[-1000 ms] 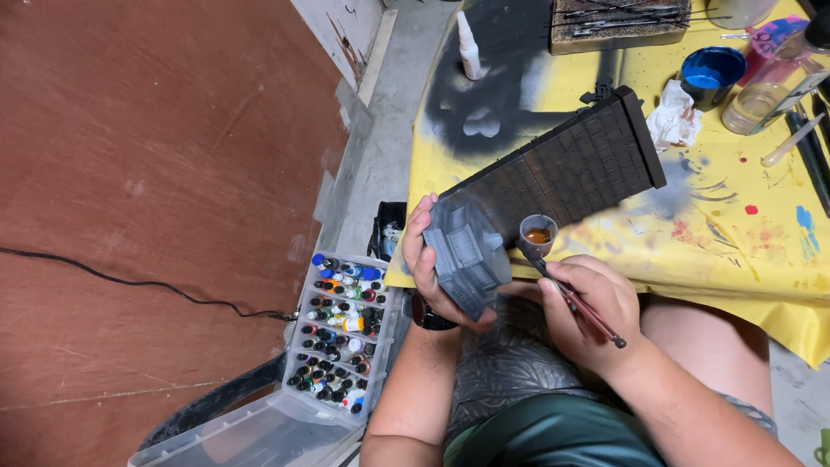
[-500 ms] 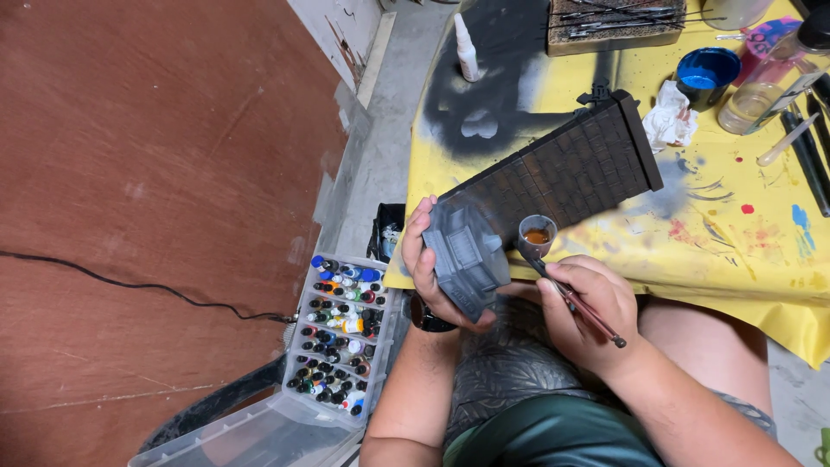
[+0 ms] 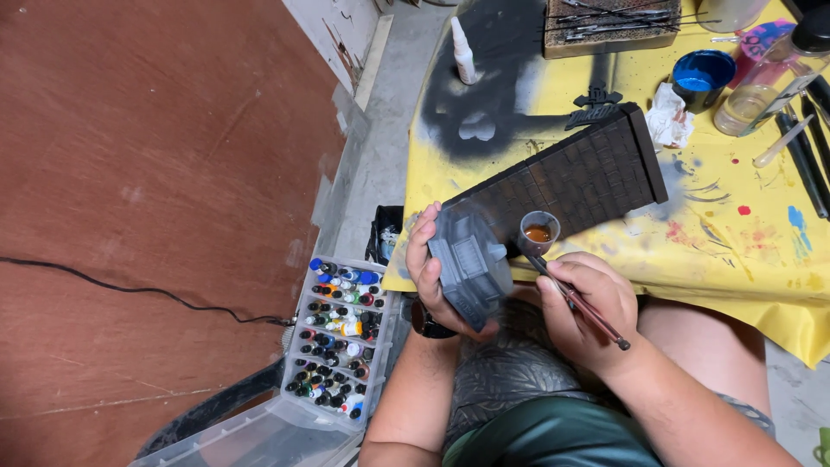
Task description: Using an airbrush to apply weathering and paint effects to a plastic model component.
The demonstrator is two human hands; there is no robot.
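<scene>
grey model piece [image 3: 469,268] is gripped in left hand [image 3: 437,272] over the lap, tilted for access; thin brush [image 3: 577,300] pinched by right hand [image 3: 588,307], tip by small paint cup [image 3: 539,233] at bench [image 3: 735,251] edge.

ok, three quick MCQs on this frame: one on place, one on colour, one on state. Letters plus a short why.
1. Where is the clear box of paint bottles?
A. on the yellow table
B. on the floor beside the person's left arm
C. on the person's lap

2. What colour is the liquid in the small cup?
A. orange-brown
B. green
C. white

3. What does the left hand do?
A. rests flat on the table
B. holds a brush
C. grips the grey model piece

B: the box sits low, left of the table edge.
A: the cup shows orange-brown inside.
C: fingers wrap the piece; the right hand has the brush.
</scene>
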